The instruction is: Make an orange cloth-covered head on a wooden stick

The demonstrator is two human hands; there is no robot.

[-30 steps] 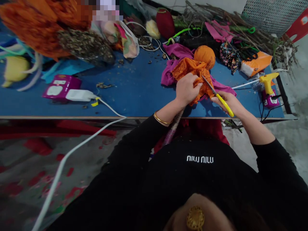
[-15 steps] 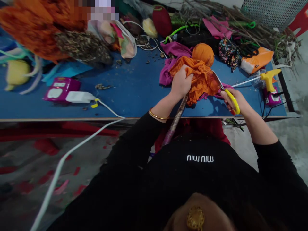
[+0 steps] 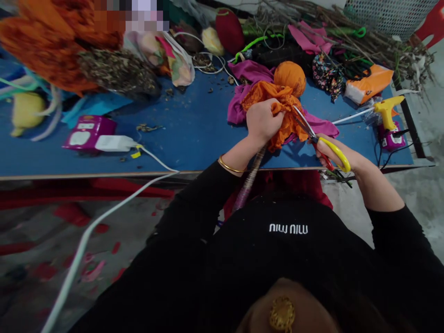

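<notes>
My left hand (image 3: 262,121) is closed on a bunch of crumpled orange cloth (image 3: 259,93), which lies at the table's near side. Scissors (image 3: 335,149) with yellow and red handles are in my right hand (image 3: 324,150); their parted blades reach into the cloth's right side. Just behind the bunch rests a round orange cloth-covered ball (image 3: 290,78). Purple cloth (image 3: 237,102) spreads beneath and around the orange. A thread-wrapped stick (image 3: 252,178) runs from under my left hand toward my lap.
A blue-topped table (image 3: 194,138) carries a purple power box (image 3: 90,132) with a white plug and cable at left. Orange fabric (image 3: 45,41) is heaped far left. At right are a yellow glue gun (image 3: 387,111), an orange-and-white packet (image 3: 371,84) and dry twigs (image 3: 374,39).
My right hand has drawn the scissors slightly toward me and turned them, and the blades now show parted. My left hand has shifted a little right, still gripping the orange cloth.
</notes>
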